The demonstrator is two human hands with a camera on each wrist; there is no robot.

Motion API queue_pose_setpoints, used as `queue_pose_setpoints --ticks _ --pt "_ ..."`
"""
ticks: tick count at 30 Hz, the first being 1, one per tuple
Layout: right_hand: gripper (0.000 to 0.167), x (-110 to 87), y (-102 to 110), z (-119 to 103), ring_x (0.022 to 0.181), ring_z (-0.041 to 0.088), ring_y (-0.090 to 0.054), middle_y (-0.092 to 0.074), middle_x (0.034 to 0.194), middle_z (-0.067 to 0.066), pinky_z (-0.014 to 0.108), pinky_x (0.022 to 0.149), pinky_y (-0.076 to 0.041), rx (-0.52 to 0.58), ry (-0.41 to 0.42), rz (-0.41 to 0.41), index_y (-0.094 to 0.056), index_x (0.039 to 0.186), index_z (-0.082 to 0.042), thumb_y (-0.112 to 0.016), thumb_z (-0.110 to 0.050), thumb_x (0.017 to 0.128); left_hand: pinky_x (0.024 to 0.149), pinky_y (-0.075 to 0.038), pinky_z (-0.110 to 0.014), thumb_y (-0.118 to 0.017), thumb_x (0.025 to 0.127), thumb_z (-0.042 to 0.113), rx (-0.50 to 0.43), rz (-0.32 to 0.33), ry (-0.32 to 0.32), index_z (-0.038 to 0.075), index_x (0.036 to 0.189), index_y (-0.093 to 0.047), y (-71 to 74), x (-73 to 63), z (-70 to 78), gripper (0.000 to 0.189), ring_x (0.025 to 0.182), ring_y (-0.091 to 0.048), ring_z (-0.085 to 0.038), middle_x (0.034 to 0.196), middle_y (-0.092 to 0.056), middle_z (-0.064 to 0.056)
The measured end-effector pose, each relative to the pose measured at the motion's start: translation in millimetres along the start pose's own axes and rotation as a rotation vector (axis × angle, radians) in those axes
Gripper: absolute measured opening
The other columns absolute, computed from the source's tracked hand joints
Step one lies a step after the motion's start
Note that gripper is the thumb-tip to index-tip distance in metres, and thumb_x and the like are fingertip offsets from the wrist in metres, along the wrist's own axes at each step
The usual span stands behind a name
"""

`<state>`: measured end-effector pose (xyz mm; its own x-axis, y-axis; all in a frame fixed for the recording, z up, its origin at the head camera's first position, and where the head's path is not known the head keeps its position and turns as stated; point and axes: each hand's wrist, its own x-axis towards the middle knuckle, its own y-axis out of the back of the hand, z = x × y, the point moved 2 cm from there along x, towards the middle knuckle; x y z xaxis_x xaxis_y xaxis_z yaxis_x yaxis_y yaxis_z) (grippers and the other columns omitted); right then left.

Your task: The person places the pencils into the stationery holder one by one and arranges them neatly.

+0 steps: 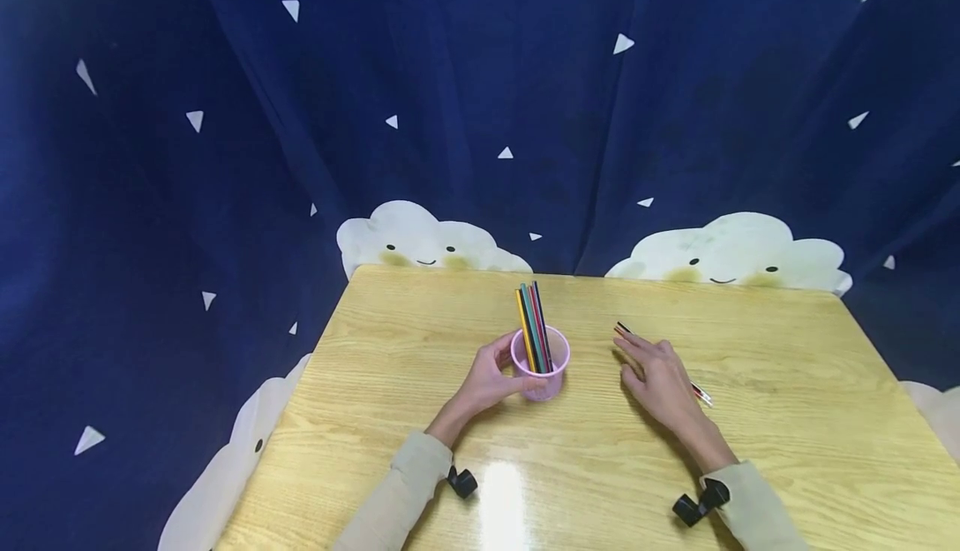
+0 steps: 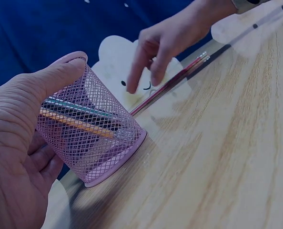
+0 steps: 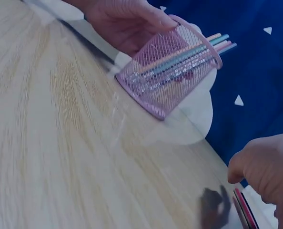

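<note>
A pink mesh pen cup (image 1: 545, 388) stands on the table with several pencils (image 1: 533, 326) leaning inside it: yellow, black, teal, red and dark blue. My left hand (image 1: 483, 380) grips the cup from its left side, the thumb near the rim, as the left wrist view shows. To the right, a few loose pencils (image 1: 702, 394) lie on the table, red and black ones among them. Over them hovers my right hand (image 1: 663, 384), fingers relaxed and pointing down. In the left wrist view its fingertips appear apart from the loose pencils (image 2: 179, 80). The hand hides their middle in the head view.
The light wood table (image 1: 420, 318) ends at a dark blue curtain (image 1: 480, 76) printed with white triangles and smiling clouds. Small black cameras (image 1: 466, 483) are strapped at both wrists. A bright glare falls on the table near the front.
</note>
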<state>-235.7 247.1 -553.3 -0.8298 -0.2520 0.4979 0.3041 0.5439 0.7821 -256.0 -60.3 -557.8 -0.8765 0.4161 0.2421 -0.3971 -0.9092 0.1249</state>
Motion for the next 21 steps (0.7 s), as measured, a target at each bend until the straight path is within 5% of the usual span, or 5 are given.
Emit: queue_pose_setpoints --ticks 8,12,17,21 --pt "0.043 -8.2 0.5 11.4 0.08 0.028 -0.046 -0.068 0.135 0.021 0.033 0.065 -0.034 -0.104 -0.011 -0.034 -0.071 0.131 -0.001 -0.07 -0.003 0.088 0.116 -0.045 -0.053 -0.089 0.076 -0.003 0.0 0.02 0.032 0.002 0.149 -0.054 -1.9 -0.6 1.3 0.081 0.131 -0.061 -0.036 0.141 -0.065 -0.016" --pt "0.04 -11.2 0.1 12.4 0.082 0.029 -0.048 -0.07 0.131 0.019 0.036 0.065 -0.037 -0.124 -0.018 -0.037 -0.073 0.128 0.0 -0.071 -0.003 0.088 0.117 -0.044 -0.053 -0.089 0.076 -0.003 -0.009 0.017 0.034 0.0 0.148 -0.054 -2.7 -2.9 14.0 0.079 0.131 -0.06 -0.037 0.14 -0.065 -0.018" --pt "0.037 -9.6 -0.3 14.3 0.084 0.029 -0.05 -0.07 0.13 0.02 0.038 0.067 -0.038 -0.086 -0.038 -0.041 -0.074 0.125 0.0 -0.07 -0.003 0.089 0.116 -0.045 -0.051 -0.088 0.077 -0.002 -0.009 0.014 0.018 -0.001 0.147 -0.055 -3.0 -4.6 27.0 0.078 0.129 -0.061 -0.037 0.139 -0.065 -0.019" --pt "0.033 -5.2 -0.2 17.2 0.087 0.032 -0.053 -0.071 0.125 0.023 0.039 0.07 -0.039 -0.01 -0.065 -0.037 -0.075 0.121 0.002 -0.071 0.0 0.088 0.116 -0.045 -0.051 -0.088 0.077 -0.003 -0.017 0.01 0.027 -0.001 0.147 -0.055 -2.1 -2.6 23.9 0.077 0.13 -0.061 -0.037 0.139 -0.065 -0.019"
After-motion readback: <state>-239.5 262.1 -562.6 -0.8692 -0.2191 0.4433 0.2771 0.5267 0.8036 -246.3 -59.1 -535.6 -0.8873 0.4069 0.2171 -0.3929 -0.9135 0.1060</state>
